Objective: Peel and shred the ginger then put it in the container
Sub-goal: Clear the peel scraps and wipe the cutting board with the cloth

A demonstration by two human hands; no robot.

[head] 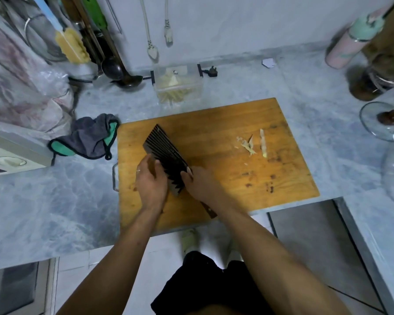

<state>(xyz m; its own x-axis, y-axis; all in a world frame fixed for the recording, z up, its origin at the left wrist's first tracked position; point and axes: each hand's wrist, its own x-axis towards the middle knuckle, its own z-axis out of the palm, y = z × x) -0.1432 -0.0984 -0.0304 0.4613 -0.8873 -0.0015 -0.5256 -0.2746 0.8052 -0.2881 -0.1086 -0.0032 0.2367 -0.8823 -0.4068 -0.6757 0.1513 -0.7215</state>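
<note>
On the wooden cutting board a dark cleaver shows as a fan of blurred blade edges. My right hand is shut on the cleaver near the blade, and the brown handle sticks out under my wrist. My left hand is curled against the blade's left side; whatever lies under it is hidden. Ginger peel scraps and a pale ginger strip lie on the board's right half. A clear plastic container holding shredded ginger stands behind the board.
A grey-green cloth lies left of the board, with a ladle and hanging utensils behind it. A glass lid, a dark jar and a pink bottle stand at the right. A stove edge is at the left.
</note>
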